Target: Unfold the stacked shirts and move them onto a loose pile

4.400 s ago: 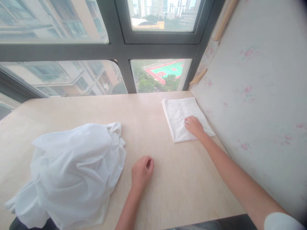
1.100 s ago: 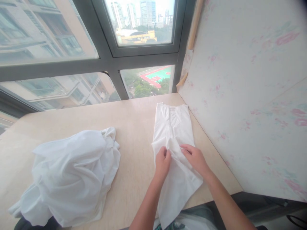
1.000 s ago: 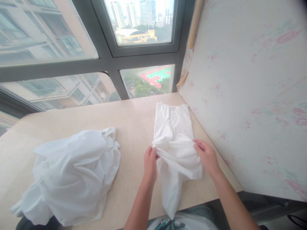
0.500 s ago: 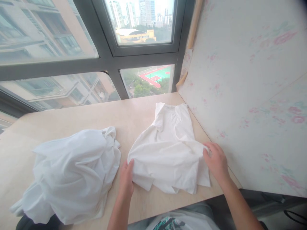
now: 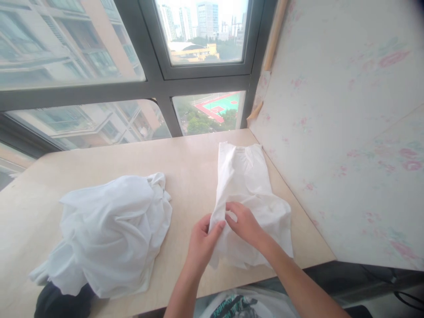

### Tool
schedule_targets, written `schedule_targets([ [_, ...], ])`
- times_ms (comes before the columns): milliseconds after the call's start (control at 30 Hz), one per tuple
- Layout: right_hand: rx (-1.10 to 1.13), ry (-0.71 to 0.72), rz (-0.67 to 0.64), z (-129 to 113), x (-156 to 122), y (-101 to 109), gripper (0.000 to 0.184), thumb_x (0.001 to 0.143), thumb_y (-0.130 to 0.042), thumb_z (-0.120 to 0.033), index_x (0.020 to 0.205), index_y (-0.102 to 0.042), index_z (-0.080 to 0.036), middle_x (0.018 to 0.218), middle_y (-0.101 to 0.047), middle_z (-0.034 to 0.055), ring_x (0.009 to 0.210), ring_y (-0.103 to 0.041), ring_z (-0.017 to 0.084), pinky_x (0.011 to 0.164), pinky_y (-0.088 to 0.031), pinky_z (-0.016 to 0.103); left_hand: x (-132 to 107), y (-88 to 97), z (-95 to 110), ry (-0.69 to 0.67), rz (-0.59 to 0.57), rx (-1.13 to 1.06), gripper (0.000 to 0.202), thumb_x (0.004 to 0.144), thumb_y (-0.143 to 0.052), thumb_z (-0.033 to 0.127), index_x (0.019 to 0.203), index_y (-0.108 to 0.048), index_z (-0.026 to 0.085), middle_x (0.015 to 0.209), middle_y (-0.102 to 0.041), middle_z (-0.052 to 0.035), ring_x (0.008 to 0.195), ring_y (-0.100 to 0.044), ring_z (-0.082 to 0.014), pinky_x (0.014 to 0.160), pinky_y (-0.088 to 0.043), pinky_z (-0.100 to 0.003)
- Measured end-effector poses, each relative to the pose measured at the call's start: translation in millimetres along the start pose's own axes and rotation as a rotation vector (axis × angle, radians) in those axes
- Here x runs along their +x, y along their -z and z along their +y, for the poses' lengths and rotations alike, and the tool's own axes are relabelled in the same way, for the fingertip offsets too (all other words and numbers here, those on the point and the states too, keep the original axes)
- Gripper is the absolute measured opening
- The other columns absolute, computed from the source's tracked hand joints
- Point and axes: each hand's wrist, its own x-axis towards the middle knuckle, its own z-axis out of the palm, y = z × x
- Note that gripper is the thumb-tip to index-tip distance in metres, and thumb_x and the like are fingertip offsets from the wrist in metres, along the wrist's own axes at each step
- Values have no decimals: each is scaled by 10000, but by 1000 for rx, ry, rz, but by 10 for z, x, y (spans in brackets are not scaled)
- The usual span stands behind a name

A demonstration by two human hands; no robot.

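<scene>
A white shirt (image 5: pixel 251 176) lies on the wooden surface near the papered wall, its gathered neck end toward the window. Its left side is folded inward in a long strip. My left hand (image 5: pixel 205 236) grips the left edge of this fold, thumb on top and fingers partly hidden beneath the cloth. Close beside it, my right hand (image 5: pixel 243 223) pinches the inner edge of the fold between thumb and fingers. The lower hem spreads out loosely under my right forearm.
A crumpled heap of white clothes (image 5: pixel 115 234) lies to the left, with a black item (image 5: pixel 64 302) under its near end. The wooden surface (image 5: pixel 192 172) meets a dark-framed window (image 5: pixel 159 84) at the back and a floral wall (image 5: pixel 331 132) at the right.
My right hand has let go of the shirt's right edge and moved left beside my left hand. The left edge has been drawn inward and folded; my left hand has shifted right.
</scene>
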Motion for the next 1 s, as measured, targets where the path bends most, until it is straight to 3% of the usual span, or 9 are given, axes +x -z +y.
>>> schedule_targets([
  [67,59,-21,-3,-48,13,4,129,894,-530,-205,852,-650,-183,890,-665,52,855,-610,189,777,-479,317,-9,-102,11,-24,-33,14,423,793,-711,520,978,-737,140,859,-716,-65,770,-621,-202,616,-464,-234],
  [133,118,-84,21,-68,5,31,117,861,-543,-174,772,-618,-179,827,-649,32,797,-594,171,723,-453,287,0,-179,-3,-38,-68,9,394,812,-698,503,986,-734,151,862,-704,-56,774,-603,-190,623,-454,-229],
  [267,280,-276,21,-40,-40,102,73,824,-565,-180,820,-638,-178,815,-664,10,782,-611,162,726,-465,267,29,-270,-65,-44,-121,23,337,806,-710,470,858,-716,137,755,-643,-24,692,-533,-144,593,-399,-212],
  [400,346,-333,-9,12,-77,120,144,832,-580,-248,901,-686,-179,899,-698,29,844,-637,181,790,-492,293,53,-302,-126,-37,-125,43,339,783,-730,464,776,-689,127,694,-591,-7,649,-477,-120,569,-359,-206],
  [667,288,-252,55,41,-102,40,253,851,-588,-272,1083,-653,-196,1101,-657,64,1024,-609,201,868,-511,329,104,-213,-114,-13,-21,39,392,726,-765,494,664,-608,140,613,-509,23,585,-410,-94,524,-314,-198],
  [867,375,-20,1,-37,-196,31,290,963,-499,-374,1145,-665,-221,1195,-656,77,1148,-591,198,1021,-461,353,226,-107,-133,-15,173,-11,494,709,-768,534,587,-457,171,550,-402,51,530,-351,-75,488,-274,-195],
  [1000,237,-61,9,31,-196,18,191,908,-583,-339,1004,-694,-216,1053,-700,56,1016,-639,196,937,-491,338,260,-77,-126,30,210,-89,517,729,-740,577,611,-427,182,549,-397,53,509,-356,-75,480,-269,-200],
])
